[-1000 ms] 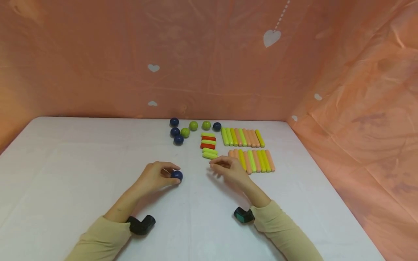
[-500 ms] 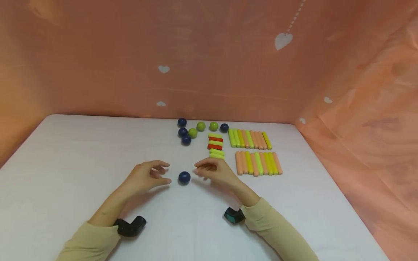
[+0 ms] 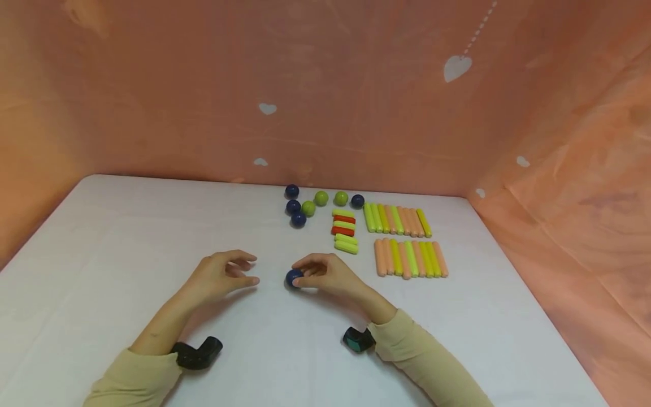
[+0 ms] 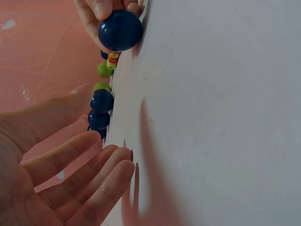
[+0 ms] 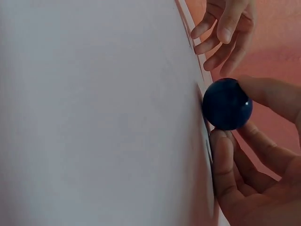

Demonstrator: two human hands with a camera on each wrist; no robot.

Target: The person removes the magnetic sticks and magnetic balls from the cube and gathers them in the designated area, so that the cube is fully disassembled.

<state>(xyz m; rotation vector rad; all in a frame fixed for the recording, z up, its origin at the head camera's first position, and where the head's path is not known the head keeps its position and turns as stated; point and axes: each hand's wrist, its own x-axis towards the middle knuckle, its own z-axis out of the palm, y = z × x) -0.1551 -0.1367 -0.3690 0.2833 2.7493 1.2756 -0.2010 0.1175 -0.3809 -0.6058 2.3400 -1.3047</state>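
A glossy dark blue ball (image 3: 292,277) is on the white table between the two hands. My right hand (image 3: 328,275) pinches it between thumb and fingers; the right wrist view shows the thumb on one side of the ball (image 5: 227,104) and fingertips on the other. To the left of it, my left hand (image 3: 224,274) holds nothing, its fingers spread and apart from the ball. In the left wrist view the left hand's (image 4: 70,165) fingers are loosely extended over the table.
Behind the hands stand several blue balls (image 3: 293,207) and green balls (image 3: 321,198). Short green and red sticks (image 3: 344,231) lie stacked beside them. Two rows of longer coloured sticks (image 3: 397,219) lie at the right. An orange curtain (image 3: 203,113) rises behind the white table (image 3: 127,237).
My left hand has let go of the blue ball and drawn back left. The right hand has come in from the right and taken hold of that ball. The head view has shifted slightly.
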